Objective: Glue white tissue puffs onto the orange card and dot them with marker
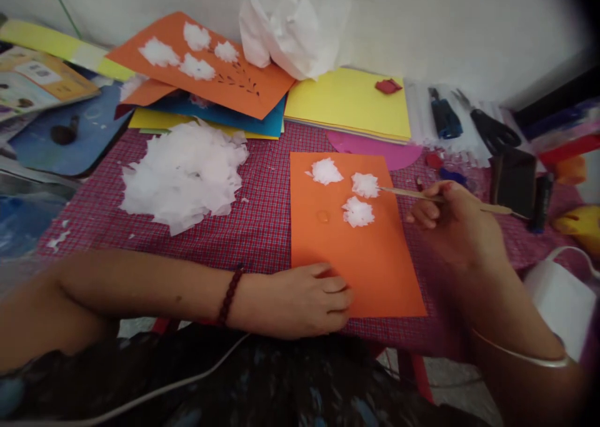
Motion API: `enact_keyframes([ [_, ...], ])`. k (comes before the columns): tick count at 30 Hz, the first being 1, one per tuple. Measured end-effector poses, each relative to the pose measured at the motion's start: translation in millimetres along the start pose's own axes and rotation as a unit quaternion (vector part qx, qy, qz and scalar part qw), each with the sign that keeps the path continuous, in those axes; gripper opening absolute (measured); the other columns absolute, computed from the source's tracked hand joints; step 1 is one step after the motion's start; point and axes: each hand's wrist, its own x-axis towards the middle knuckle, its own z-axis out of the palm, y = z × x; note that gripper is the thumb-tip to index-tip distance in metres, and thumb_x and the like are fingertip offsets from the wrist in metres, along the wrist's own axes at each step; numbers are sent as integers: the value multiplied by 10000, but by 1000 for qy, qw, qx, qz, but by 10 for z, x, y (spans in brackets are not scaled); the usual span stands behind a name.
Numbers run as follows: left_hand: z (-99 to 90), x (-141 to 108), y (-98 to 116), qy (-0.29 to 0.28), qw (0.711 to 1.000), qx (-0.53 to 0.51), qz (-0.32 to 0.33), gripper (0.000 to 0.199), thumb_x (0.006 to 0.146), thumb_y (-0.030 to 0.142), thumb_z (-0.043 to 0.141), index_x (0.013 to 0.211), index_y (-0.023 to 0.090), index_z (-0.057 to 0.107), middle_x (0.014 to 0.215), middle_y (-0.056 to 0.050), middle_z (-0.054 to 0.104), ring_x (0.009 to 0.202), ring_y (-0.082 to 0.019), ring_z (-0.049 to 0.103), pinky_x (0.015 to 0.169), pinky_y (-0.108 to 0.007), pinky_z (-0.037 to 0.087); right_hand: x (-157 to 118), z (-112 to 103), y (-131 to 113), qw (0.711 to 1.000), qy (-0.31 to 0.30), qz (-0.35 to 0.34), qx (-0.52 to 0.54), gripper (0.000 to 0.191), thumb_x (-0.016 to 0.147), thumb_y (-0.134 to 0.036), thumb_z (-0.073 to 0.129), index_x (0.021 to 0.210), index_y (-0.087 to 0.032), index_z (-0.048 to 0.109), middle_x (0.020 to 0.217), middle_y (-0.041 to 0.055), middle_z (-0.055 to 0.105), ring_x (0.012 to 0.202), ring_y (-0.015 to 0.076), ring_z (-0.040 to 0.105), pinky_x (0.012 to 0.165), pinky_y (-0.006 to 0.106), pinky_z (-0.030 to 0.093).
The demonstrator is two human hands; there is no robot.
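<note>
An orange sheet of paper [370, 271] lies in front of me with three white tissue-paper tufts [359, 212] on its upper half. A small wet-looking spot [323, 216] shows left of the lowest tuft. My left hand [304, 299] rests on the sheet's lower left edge, fingers laid on the paper and holding nothing. Pinched in my right hand [462, 224] is a thin wooden stick [407, 194]. Its tip reaches the upper right tuft; whether it touches the tuft I cannot tell. To the left sits a big heap of white tissue-paper pieces [187, 170].
Behind lie another orange sheet with white tufts [255, 95], yellow paper [351, 105] and crumpled white paper [293, 33]. Scissors [492, 124], a blue-handled cutter [444, 114] and a dark marker [541, 203] are at right. A blue board [42, 139] is at left.
</note>
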Motion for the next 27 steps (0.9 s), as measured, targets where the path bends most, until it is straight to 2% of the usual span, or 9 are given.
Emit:
enact_keyframes([
  [3, 46, 0, -26, 24, 1000, -7, 0, 211, 995, 259, 526, 1087, 180, 697, 1268, -103, 677, 1120, -237, 615, 969, -403, 488, 72, 4, 48, 1000, -5, -4, 20, 210, 885, -396, 700, 758, -237, 648, 548, -49, 358, 481, 89, 346, 553, 254, 516],
  [7, 101, 17, -58, 55, 997, -39, -36, 200, 985, 249, 543, 1079, 158, 694, 1278, -107, 677, 1122, -226, 620, 1026, -391, 481, 109, -28, 138, 999, -2, 4, 50, 219, 891, -423, 694, 766, -253, 632, 536, -64, 331, 458, 85, 328, 545, 248, 516],
  [10, 107, 18, -61, 60, 995, -70, -46, 222, 981, 214, 524, 1119, 143, 682, 1303, -99, 669, 1141, -229, 611, 1074, -418, 461, 95, -59, 192, 998, 1, 16, 64, 217, 892, -421, 696, 777, -249, 631, 535, -71, 342, 455, 76, 349, 561, 231, 516],
  [17, 179, -20, 30, 62, 989, -94, -98, 211, 985, 268, 556, 1142, 174, 661, 1241, -85, 683, 1142, -223, 602, 1163, -455, 372, 59, -89, 200, 997, 42, -19, 56, 233, 844, -450, 731, 767, -244, 653, 538, -72, 419, 515, 85, 446, 847, 300, 571],
  [20, 195, -21, 25, 58, 987, -107, -102, 191, 1004, 267, 533, 1123, 174, 650, 1239, -64, 675, 1149, -212, 587, 1175, -434, 355, 62, -93, 195, 998, 39, -25, 45, 231, 831, -463, 735, 764, -251, 673, 536, -64, 445, 555, 103, 492, 898, 332, 557],
  [27, 82, 17, -61, 19, 988, -135, -77, 221, 1027, 267, 486, 1143, 174, 649, 1280, -41, 654, 1176, -200, 568, 1160, -403, 389, 6, -131, 190, 998, 20, -49, -29, 213, 862, -459, 687, 800, -257, 712, 552, -31, 504, 621, 147, 555, 765, 323, 524],
])
